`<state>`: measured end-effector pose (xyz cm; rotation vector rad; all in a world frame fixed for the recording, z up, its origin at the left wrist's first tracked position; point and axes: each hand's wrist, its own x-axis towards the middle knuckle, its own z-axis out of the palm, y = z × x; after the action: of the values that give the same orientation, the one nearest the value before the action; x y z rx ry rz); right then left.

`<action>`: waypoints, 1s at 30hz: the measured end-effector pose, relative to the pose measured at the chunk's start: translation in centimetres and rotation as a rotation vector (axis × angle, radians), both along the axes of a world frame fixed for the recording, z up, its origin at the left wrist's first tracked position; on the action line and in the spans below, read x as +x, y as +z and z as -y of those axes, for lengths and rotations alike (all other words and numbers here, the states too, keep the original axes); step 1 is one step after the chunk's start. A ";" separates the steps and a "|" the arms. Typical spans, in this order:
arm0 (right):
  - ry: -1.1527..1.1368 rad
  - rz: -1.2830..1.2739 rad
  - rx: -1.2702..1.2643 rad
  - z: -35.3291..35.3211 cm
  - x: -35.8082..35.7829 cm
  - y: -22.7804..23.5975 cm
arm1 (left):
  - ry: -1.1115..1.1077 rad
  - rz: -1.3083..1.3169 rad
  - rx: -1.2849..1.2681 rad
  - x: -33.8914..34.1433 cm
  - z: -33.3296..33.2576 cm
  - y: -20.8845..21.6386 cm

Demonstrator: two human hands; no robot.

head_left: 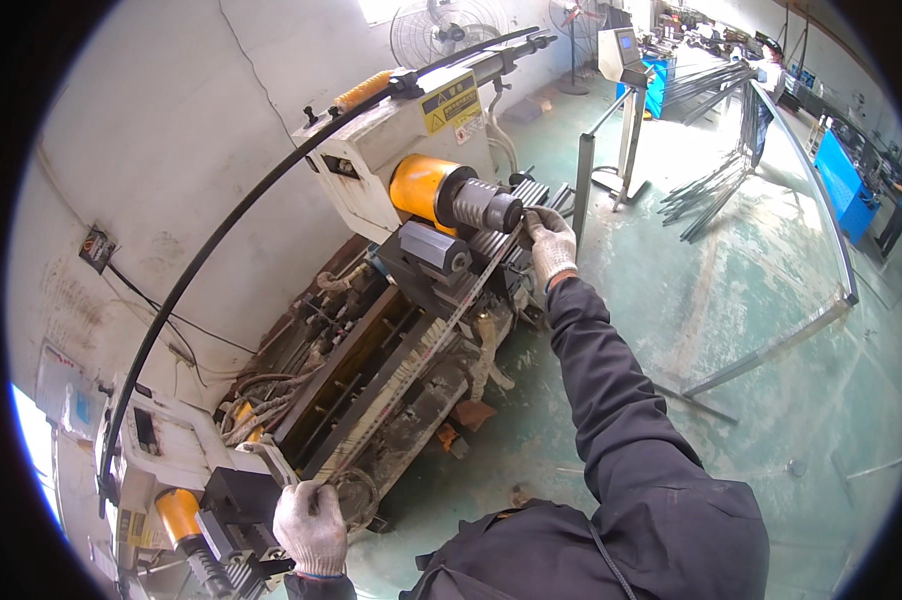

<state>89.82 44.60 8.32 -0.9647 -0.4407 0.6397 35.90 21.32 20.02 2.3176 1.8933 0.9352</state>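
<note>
One thin pale strip (pixel 459 314), both hands near

Slants along the front of a white machine (pixel 346 150). At the upper end, reaches with the gloved right hand (pixel 551 238), fingertips bent together beside a ribbed cylinder (pixel 483 205); cannot tell whether pinching the strip. Toward the lower end, curls in the gloved left hand's (pixel 311 525) fingers; cannot tell around what. Beyond, far right, metal bars (pixel 711 190).
</note>
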 end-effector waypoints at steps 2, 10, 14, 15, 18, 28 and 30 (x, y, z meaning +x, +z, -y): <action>-0.011 -0.027 -0.006 -0.2 0.0 0.0 | -0.001 -0.002 -0.007 0.1 -0.2 0.0; -0.007 -0.011 0.028 -0.1 -0.4 0.3 | -0.001 0.040 -0.042 -0.5 -0.3 0.0; -0.002 -0.005 0.034 -1.3 0.4 -1.7 | 0.009 0.060 -0.063 -1.8 0.3 0.4; 0.011 0.014 0.015 -1.6 1.0 -2.6 | 0.030 0.077 -0.084 -2.6 0.4 0.7; -0.234 0.840 -0.355 -2.8 4.0 -5.6 | 0.095 0.028 -0.118 -6.8 1.8 1.7; -0.130 0.394 -0.436 -6.9 10.8 -7.0 | 0.179 0.007 -0.202 -26.0 10.6 3.2; -0.063 0.229 -0.387 -7.1 10.9 -6.3 | 0.198 0.032 -0.242 -28.5 11.8 3.3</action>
<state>100.72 51.69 2.06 -1.4230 -0.4960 0.5694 7.38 9.55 23.30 1.9998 2.1185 0.7022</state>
